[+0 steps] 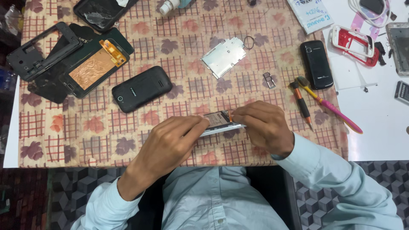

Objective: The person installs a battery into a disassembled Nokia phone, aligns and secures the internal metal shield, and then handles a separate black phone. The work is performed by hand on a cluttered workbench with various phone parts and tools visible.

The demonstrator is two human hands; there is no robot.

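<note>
Measured from the black phone (pixel 142 88): a white printed packet (pixel 310 14) lies far to its upper right; a cracked dark screen panel (pixel 101 12) above.

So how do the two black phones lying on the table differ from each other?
The left black phone lies slantwise on the leaf-patterned cloth; the right black phone lies nearly upright, at the cloth's edge beside the white sheet. The left one looks matte, the right one glossier. Both are small, dark, rounded, and untouched by either hand.

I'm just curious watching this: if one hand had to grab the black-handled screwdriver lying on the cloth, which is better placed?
Probably the right hand: the screwdriver lies just beyond it on its side, while the left hand sits across the phone part both hands hold.
</note>
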